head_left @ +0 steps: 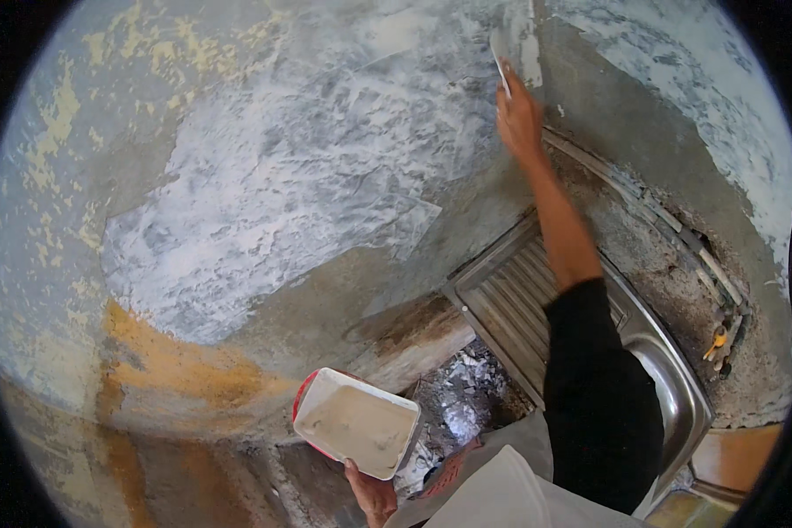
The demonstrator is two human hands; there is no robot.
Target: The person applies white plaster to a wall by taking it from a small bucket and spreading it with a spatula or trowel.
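My right hand point(521, 119) reaches up to the wall corner, fingers closed round a putty knife point(501, 69). The blade's face is seen nearly edge-on against the wall, beside a vertical strip of pale filler point(529, 44). Low in front of me, my left hand point(374, 497) grips the near edge of a rectangular white tub point(374, 388) with red sides. Smooth beige-grey filler point(361, 429) covers the tub's inside. A broad patch of whitish, streaky filler point(308, 176) spreads over the wall to the left of the knife.
Below my right arm lies a steel sink with a ribbed drainboard point(510, 290) and a round bowl point(664, 378). Pipes point(651, 207) run along the rough ledge behind it, ending near a yellow-handled valve point(718, 339). Crumpled silvery sheeting point(466, 405) sits under the drainboard's left edge.
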